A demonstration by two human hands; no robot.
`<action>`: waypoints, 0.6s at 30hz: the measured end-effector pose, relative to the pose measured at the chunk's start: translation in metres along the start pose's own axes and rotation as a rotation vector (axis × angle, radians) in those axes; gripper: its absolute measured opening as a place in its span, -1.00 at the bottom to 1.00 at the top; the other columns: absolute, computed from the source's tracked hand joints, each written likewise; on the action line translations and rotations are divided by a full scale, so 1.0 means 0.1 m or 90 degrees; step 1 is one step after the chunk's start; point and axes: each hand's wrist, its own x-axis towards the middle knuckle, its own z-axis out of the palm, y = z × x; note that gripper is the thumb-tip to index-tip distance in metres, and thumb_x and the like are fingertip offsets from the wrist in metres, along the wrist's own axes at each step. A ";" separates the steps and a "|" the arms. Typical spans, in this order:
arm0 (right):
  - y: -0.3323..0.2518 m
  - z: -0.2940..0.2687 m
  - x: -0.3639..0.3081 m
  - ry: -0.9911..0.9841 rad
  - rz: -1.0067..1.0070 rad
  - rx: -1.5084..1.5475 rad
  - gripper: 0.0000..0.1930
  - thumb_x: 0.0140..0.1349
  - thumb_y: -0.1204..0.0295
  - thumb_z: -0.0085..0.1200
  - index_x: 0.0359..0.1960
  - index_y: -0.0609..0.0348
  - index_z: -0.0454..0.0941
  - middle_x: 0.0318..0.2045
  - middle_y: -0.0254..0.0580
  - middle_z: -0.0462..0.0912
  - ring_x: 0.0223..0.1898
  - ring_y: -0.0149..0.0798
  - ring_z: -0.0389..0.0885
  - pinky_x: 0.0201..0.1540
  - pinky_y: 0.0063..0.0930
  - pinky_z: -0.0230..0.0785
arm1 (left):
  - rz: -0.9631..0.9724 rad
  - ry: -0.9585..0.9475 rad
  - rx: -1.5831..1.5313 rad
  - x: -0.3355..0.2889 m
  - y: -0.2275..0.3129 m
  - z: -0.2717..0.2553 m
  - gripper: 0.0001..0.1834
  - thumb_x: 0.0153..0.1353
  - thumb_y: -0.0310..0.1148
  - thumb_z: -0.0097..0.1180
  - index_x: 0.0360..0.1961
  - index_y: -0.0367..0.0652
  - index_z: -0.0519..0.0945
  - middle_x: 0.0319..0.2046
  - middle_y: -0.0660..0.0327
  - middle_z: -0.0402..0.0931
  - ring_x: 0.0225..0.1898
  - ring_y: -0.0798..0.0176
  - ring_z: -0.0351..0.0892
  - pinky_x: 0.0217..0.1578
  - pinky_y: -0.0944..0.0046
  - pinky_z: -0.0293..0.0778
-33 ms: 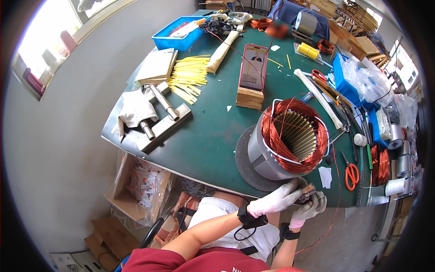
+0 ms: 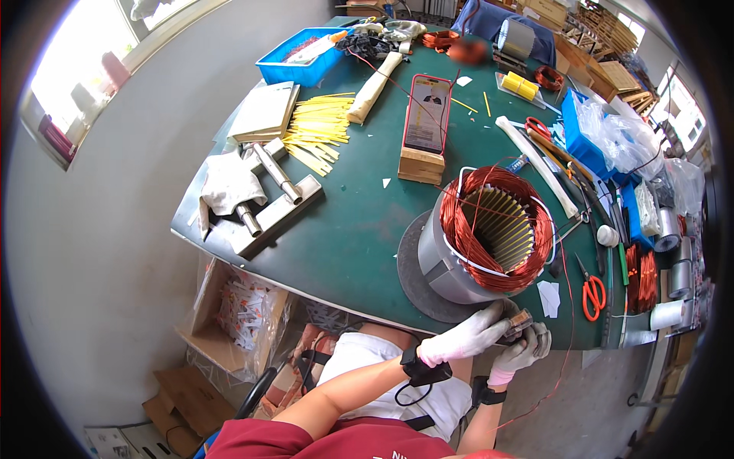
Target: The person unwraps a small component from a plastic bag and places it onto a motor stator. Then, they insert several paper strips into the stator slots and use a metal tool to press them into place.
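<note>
Both my hands wear white gloves and meet at the table's front edge, just below the motor stator. My left hand (image 2: 468, 336) has its fingers closed at the near side of a small dark block with a brownish top (image 2: 520, 321), whose kind I cannot make out. From the other side my right hand (image 2: 524, 353) grips the same block. Beside them stands the grey stator (image 2: 443, 256) on a round dark base (image 2: 413, 268). Copper windings (image 2: 466, 252) ring its top, with yellow slot strips (image 2: 501, 233) inside and white cord around them.
A phone (image 2: 427, 115) leans on a wooden block (image 2: 420, 166) behind the stator. Orange-handled scissors (image 2: 593, 297), a paper scrap (image 2: 548, 298) and several tools lie to the right. Steel bars (image 2: 279, 214) and yellow strips (image 2: 321, 126) sit left. A thin red wire (image 2: 564, 367) hangs past my right arm.
</note>
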 end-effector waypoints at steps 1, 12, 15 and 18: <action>0.00 0.01 -0.01 0.002 0.001 0.000 -0.49 0.39 0.09 -0.37 -0.37 0.24 0.55 -0.22 -0.09 0.55 -0.04 0.04 0.41 0.07 -0.03 0.15 | -0.002 -0.003 0.001 0.00 0.01 -0.01 -0.75 0.34 -0.46 -0.20 0.00 -0.34 0.31 -0.22 0.19 0.38 -0.16 0.37 0.40 -0.04 0.34 0.38; -0.04 0.01 0.02 0.006 -0.042 -0.016 -0.59 0.40 0.17 -0.36 -0.26 0.19 0.51 -0.17 -0.08 0.52 -0.04 0.01 0.41 0.05 -0.07 0.16 | 0.000 0.001 -0.042 -0.01 0.11 0.01 -0.76 0.37 -0.42 -0.23 -0.03 -0.35 0.31 -0.29 0.18 0.35 -0.25 0.38 0.37 -0.12 0.34 0.38; -0.03 0.01 0.02 0.008 -0.045 -0.013 -0.59 0.40 0.17 -0.36 -0.26 0.19 0.51 -0.17 -0.08 0.52 -0.04 0.01 0.41 0.05 -0.07 0.16 | 0.001 0.000 -0.046 -0.01 0.10 0.01 -0.76 0.37 -0.44 -0.24 -0.03 -0.35 0.31 -0.30 0.20 0.35 -0.26 0.39 0.37 -0.13 0.35 0.38; -0.04 0.00 0.03 0.007 -0.045 -0.009 -0.58 0.40 0.16 -0.36 -0.25 0.19 0.51 -0.17 -0.08 0.52 -0.04 0.01 0.41 0.06 -0.06 0.16 | 0.004 0.007 -0.031 -0.01 0.09 0.01 -0.76 0.37 -0.44 -0.25 -0.02 -0.36 0.31 -0.30 0.20 0.35 -0.26 0.39 0.37 -0.13 0.34 0.38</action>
